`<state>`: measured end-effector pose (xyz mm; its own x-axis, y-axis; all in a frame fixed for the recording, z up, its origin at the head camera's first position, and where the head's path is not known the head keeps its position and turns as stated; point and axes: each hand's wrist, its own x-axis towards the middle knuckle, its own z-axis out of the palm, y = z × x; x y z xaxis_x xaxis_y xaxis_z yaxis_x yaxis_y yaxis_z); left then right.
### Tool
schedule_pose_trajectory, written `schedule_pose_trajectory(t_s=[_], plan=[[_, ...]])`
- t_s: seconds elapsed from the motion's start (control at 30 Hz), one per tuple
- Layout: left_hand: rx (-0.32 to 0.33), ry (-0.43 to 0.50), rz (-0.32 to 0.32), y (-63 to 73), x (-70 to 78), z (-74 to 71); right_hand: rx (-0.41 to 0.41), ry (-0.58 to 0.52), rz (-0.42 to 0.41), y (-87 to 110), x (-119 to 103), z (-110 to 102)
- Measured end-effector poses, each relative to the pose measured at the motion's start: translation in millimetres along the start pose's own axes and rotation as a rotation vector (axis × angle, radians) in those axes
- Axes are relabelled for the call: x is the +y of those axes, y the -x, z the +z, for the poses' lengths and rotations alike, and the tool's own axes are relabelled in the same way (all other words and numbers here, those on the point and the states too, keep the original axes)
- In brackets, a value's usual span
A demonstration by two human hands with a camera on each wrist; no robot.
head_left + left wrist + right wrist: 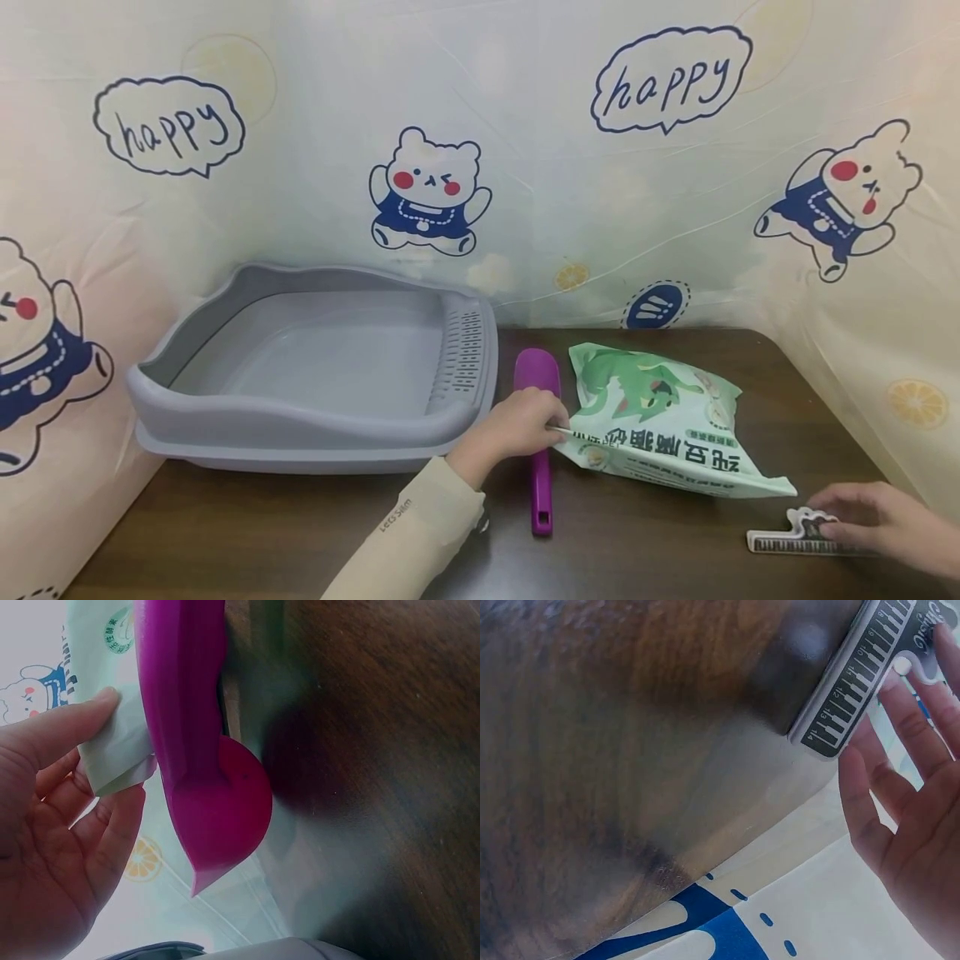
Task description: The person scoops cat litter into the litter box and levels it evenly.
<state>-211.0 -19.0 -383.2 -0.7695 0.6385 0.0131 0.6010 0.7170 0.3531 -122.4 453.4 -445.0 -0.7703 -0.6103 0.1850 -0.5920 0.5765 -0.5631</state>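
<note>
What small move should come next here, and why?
Probably the right hand should let go of the clip, leaving it on the table, to free itself for the bag. The clip is already low at the tabletop, the left hand alone pinches one corner of the green bag, the opposite near corner is unheld, and the grey tray shows a bare floor.

"happy" x2: bkdrop (525,108) | "Let's Slim": sleeve (420,533) | "纯豆腐猫砂": bag (675,425) | "Music", nos. 11–14: clip (855,690)
</note>
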Motion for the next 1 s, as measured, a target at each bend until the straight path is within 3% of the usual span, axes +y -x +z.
schedule_pose_trajectory(t_s=[0.23,0.4,0.5,0.67,0.8,1.0], plan=[[0.002,-0.002,0.010,-0.3,0.7,0.1,0.127,0.052,-0.017,5.2,-0.1,4.3],[0.004,-0.001,0.014,-0.5,-0.6,-0.2,0.148,0.030,0.022,6.3,0.4,2.4],[0.008,-0.004,0.029,-0.6,-1.1,-0.4,0.158,0.088,0.065,4.7,-0.5,-0.8],[0.021,-0.015,0.056,-1.0,-2.5,1.1,0.165,0.253,0.190,-2.9,-6.4,-7.9],[0.019,-0.011,0.052,-0.7,-2.6,1.6,0.161,0.292,0.271,-12.9,-15.8,-12.1],[0.012,-0.013,0.044,-0.9,-2.3,1.0,0.212,0.284,0.234,-32.8,-33.7,-14.8]])
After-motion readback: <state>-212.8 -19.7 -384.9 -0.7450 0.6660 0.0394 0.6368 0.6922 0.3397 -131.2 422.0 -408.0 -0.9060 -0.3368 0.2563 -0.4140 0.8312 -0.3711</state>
